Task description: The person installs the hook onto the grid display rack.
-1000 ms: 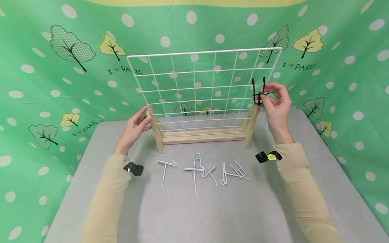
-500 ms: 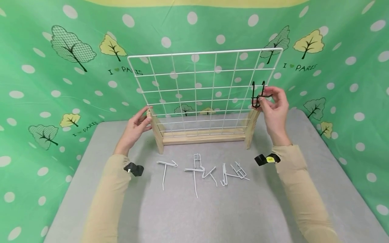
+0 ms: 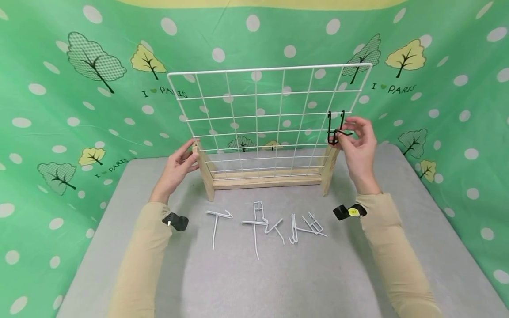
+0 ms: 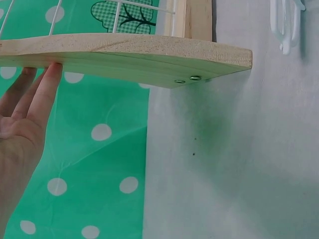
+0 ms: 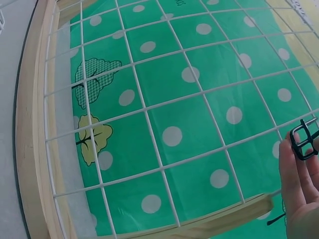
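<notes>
In the head view my right hand (image 3: 361,150) pinches a black wire hook (image 3: 330,126) between thumb and fingers. Two bent prongs point up in front of the white wire grid (image 3: 270,117), near its lower right part; whether they touch the wires I cannot tell. In the right wrist view part of the hook (image 5: 294,143) shows at the right edge, against the fingers. My left hand (image 3: 175,168) is at the left upright of the wooden stand (image 3: 204,176). In the left wrist view its straight fingertips (image 4: 54,69) touch the upright's outer face; the thumb is hidden there.
Several white wire hooks lie on the grey table in front of the stand: a lone hook (image 3: 215,225) at left, overlapping hooks (image 3: 256,238) in the middle, others (image 3: 294,229) at right. A green dotted curtain (image 3: 246,26) hangs behind and at both sides.
My right hand has lowered slightly and shifted a little left with the black hook, bringing its prongs down along the grid. The left hand stays at the upright.
</notes>
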Demonstrator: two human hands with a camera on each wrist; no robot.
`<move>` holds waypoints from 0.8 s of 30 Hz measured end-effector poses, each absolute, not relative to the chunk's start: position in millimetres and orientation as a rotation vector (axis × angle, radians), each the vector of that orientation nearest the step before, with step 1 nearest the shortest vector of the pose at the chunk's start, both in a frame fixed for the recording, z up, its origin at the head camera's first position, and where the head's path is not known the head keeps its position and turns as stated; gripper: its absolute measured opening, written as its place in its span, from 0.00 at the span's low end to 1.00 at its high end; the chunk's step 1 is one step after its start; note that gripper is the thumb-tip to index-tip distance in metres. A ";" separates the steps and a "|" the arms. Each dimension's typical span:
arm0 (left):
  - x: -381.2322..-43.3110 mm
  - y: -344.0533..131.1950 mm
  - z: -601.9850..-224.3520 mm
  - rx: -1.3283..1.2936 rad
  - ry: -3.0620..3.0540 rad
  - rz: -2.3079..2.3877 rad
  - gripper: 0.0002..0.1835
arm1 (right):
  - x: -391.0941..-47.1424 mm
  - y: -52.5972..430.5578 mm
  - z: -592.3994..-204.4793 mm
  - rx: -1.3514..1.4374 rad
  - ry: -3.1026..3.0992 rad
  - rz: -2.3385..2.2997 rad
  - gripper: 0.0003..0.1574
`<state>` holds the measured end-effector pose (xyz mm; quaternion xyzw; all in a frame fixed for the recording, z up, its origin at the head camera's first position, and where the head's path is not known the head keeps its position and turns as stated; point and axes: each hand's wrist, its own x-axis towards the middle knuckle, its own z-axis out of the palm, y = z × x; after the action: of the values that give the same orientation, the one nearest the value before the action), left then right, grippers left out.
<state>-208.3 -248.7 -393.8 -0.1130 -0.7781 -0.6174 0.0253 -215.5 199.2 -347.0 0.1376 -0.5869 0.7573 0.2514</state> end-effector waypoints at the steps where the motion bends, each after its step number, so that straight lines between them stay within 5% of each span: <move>1: -207.9 -248.8 -393.6 -0.351 -2.408 -1.907 0.30 | -215.5 198.9 -347.3 0.375 -1.590 2.066 0.23; 24: -202.7 -244.7 -382.2 -0.272 -2.425 -1.957 0.30 | -204.7 212.1 -362.0 0.330 -1.613 2.021 0.17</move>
<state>-202.7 -244.7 -382.2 -0.0869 -0.7753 -0.6256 0.0065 -204.7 212.1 -362.0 0.1222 -0.5968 0.7478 0.2640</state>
